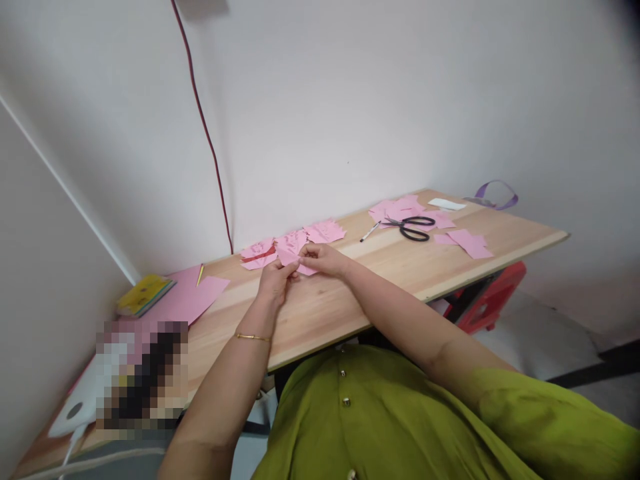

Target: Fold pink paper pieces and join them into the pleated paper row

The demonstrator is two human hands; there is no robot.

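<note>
Between my two hands is a piece of pink paper [307, 270], pinched at its near edge above the wooden table. My left hand [275, 283] has thumb and fingers pressed together on it. Coming in from the right, my right hand [324, 259] grips the same paper with thumb and forefinger, and the fingertips of both hands nearly meet. Just behind them, along the wall, lie crinkled pink paper pieces [326, 231] in a row. A red strip [260, 257] rests across the leftmost of these.
Black-handled scissors [411, 227] and a pen [371, 231] lie right of my hands, by pink paper scraps [469, 243]. Left are pink sheets [213, 297], a yellow pencil [201, 275] and a yellow book [145, 293]. A red cord [203, 120] hangs down the wall; a red stool [493, 300] stands below.
</note>
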